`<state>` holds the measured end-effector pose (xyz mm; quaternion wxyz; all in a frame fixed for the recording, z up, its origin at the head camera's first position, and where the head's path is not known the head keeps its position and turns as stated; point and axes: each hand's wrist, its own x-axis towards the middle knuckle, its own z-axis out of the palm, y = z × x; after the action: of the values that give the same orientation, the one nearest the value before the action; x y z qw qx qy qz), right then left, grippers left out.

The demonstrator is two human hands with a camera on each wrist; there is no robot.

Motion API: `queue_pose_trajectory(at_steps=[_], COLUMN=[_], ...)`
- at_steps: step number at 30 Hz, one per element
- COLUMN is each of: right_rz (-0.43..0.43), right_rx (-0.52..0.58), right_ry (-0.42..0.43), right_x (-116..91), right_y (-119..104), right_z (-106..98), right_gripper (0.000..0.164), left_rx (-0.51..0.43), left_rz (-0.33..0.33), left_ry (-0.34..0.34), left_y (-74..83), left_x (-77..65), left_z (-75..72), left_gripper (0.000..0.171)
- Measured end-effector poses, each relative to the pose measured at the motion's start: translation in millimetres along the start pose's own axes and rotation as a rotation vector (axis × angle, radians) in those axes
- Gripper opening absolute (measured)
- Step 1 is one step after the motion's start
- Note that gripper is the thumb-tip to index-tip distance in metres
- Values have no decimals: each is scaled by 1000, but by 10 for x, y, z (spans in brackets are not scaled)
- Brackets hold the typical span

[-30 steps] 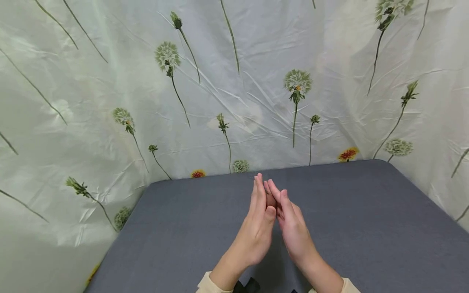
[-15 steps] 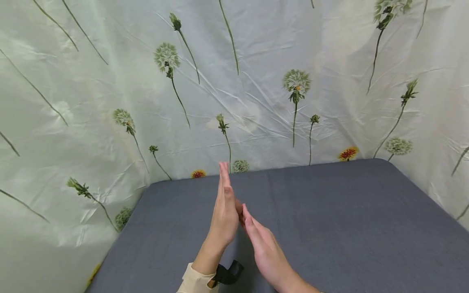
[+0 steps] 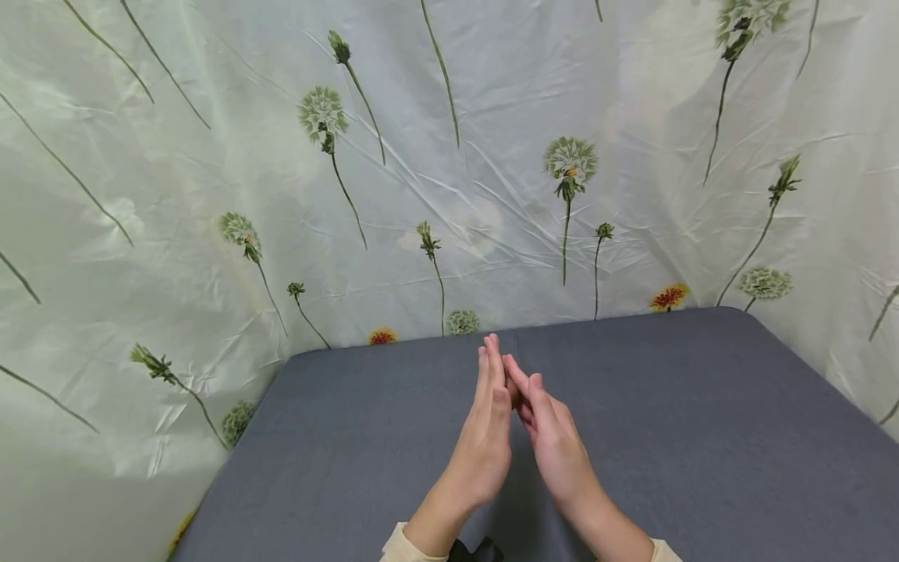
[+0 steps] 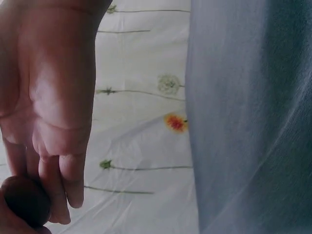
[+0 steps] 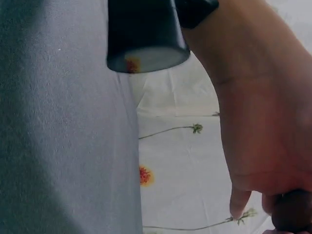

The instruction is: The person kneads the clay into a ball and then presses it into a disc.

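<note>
In the head view my left hand (image 3: 477, 437) and right hand (image 3: 558, 445) face each other above the grey surface, palms inward and fingers mostly straight. Their fingers come together at the tips while the wrists stand apart. Between the fingers sits a small dark brown ball (image 3: 516, 396), mostly covered by the hands. The left wrist view shows the dark ball (image 4: 25, 201) between the left fingers and the other hand's fingertips. The right wrist view has the same ball (image 5: 292, 212) at its lower right, against the right fingers.
A grey cloth-covered table (image 3: 351, 453) spreads below the hands. Behind it and at both sides hangs a pale curtain (image 3: 492, 179) printed with dandelions. A black strap (image 3: 477, 550) is on the left wrist. A dark cylindrical device (image 5: 146, 34) shows in the right wrist view.
Half a second ago both hands were further left, the left fingers reaching well past the right ones. Since then the hands have shifted right and the right hand has slid forward along the left.
</note>
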<state>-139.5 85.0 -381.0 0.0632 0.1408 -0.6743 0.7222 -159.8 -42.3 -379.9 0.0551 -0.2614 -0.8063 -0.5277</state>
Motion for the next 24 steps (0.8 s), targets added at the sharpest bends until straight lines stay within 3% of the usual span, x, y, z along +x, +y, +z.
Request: queue_pose_trajectory(at_steps=[6,9,14,16,20,22,24], right_rz=[21,31,0,-56,-195,-216,-179], right_rx=[5,-36,-96,-137,-223,-236,-212], right_ry=[-54,-88,-171,-149,-45,-10,0], right_x=[-47,-105,-169,-170,-134,-108,-83], right_y=[35,32,-3,-18,-23,-21,-22], right_z=[118,196,256,242,165,119,86], right_gripper=[63,60,54,51,48,48,50], left_rx=[0,-52,-169,-180,-143,-125,-105], left_rz=[50,62,41,29,12,18,32], left_ry=[119,180,210,190,119,76,50], left_y=[47,1,-87,-102,-115,-107,-79], left_x=[30,75,124,132,112,85,56], left_z=[-142,-272,-470,-456,-279,-184,-116], left_gripper=[58,60,71,71,67,63,60])
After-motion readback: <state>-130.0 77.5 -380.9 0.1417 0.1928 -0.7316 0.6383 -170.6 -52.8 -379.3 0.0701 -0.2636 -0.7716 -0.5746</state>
